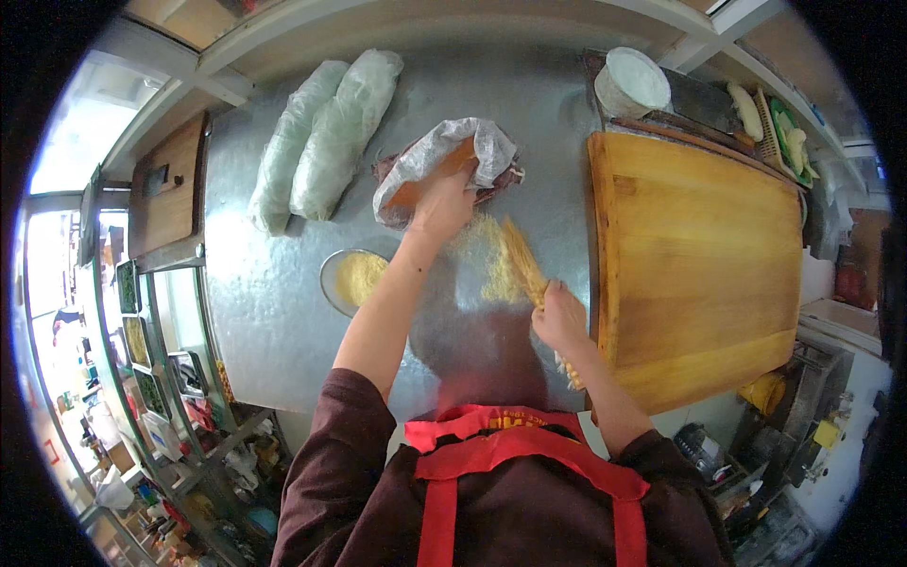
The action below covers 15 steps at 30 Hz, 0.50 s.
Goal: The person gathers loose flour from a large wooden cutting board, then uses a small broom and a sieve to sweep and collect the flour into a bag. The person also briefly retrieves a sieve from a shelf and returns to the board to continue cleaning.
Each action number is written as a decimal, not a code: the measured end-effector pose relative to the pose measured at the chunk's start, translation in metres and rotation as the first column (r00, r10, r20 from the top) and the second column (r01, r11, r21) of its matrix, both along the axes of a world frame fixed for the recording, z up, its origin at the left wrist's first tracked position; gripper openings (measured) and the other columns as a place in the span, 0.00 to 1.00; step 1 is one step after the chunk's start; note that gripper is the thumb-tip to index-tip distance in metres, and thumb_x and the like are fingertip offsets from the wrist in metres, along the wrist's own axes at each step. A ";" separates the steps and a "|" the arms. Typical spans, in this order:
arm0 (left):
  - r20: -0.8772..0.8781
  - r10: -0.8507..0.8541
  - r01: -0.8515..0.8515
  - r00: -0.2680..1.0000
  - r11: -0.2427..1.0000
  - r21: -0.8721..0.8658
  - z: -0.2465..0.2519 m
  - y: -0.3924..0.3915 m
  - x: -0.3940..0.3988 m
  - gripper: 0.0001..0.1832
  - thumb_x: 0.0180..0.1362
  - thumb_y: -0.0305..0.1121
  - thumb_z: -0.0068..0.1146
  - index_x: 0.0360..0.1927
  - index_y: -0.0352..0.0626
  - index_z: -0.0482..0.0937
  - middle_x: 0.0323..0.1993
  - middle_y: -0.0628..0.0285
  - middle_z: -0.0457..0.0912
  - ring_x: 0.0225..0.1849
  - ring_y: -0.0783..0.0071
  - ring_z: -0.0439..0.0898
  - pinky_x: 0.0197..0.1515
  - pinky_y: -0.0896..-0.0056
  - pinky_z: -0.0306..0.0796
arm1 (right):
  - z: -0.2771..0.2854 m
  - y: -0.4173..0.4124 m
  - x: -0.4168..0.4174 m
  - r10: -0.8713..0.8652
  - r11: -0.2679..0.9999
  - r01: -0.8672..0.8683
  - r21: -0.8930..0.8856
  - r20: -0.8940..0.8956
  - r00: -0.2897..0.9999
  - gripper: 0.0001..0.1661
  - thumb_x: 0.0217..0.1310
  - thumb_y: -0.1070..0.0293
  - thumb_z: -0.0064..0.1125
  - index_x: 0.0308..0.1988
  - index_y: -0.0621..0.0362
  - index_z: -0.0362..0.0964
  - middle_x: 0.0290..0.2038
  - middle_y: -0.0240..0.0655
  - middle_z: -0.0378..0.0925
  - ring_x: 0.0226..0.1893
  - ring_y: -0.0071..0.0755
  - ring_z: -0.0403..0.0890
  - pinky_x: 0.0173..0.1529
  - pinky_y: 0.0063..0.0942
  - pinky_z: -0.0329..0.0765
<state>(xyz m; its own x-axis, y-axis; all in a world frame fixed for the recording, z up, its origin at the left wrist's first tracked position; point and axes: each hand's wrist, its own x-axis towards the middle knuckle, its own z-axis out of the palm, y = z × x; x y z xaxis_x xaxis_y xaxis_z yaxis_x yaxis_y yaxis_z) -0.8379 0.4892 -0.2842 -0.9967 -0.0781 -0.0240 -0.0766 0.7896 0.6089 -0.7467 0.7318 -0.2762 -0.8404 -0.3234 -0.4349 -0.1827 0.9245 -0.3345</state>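
Observation:
My right hand (pixel 560 315) grips a straw hand brush (pixel 523 256). Its bristles point away from me and rest beside yellow crumbs or meal (pixel 502 280) scattered on the metal worktop (pixel 269 354). My left hand (pixel 445 202) reaches to the mouth of a translucent plastic bag (pixel 487 142) with something orange-brown (pixel 407 195) in its opening. Dark reddish material shows around the bag's underside. The fingers are partly hidden, so their grip is unclear. Left of my left forearm stands a round bowl (pixel 327 280) of yellow meal (pixel 360 276), partly covered by the arm.
Two long plastic-wrapped bundles (pixel 347 135) lie at the back left. A wooden board (pixel 701 269) fills the right side. Behind it stand a white tub (pixel 633 83) and a basket (pixel 772 135) with pale items. A wooden panel (pixel 170 188) leans at the left edge.

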 end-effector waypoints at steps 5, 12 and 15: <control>0.265 -0.131 0.029 0.955 0.933 0.359 0.013 -0.020 -0.031 0.22 0.53 0.44 0.57 0.41 0.33 0.79 0.30 0.52 0.82 0.36 0.63 0.78 0.43 0.65 0.69 | -0.004 -0.011 -0.062 0.230 0.973 -0.211 0.096 -0.293 0.928 0.17 0.43 0.76 0.57 0.38 0.66 0.67 0.32 0.48 0.73 0.35 0.49 0.77 0.37 0.41 0.77; 0.391 -0.353 0.046 0.850 0.789 0.613 0.029 -0.022 -0.041 0.25 0.53 0.49 0.59 0.43 0.36 0.80 0.40 0.61 0.80 0.42 0.74 0.75 0.47 0.73 0.67 | -0.010 -0.022 -0.041 0.441 0.894 -0.443 0.062 -0.290 0.849 0.15 0.44 0.75 0.55 0.38 0.65 0.68 0.33 0.45 0.74 0.34 0.49 0.77 0.38 0.39 0.77; 0.566 -0.221 -0.217 0.794 0.767 0.604 0.062 -0.018 -0.036 0.24 0.56 0.50 0.56 0.41 0.36 0.81 0.39 0.62 0.80 0.41 0.73 0.75 0.45 0.73 0.67 | 0.027 -0.009 -0.051 0.353 0.935 -0.346 0.073 -0.236 0.905 0.15 0.45 0.75 0.55 0.38 0.64 0.67 0.35 0.46 0.74 0.36 0.50 0.77 0.40 0.41 0.77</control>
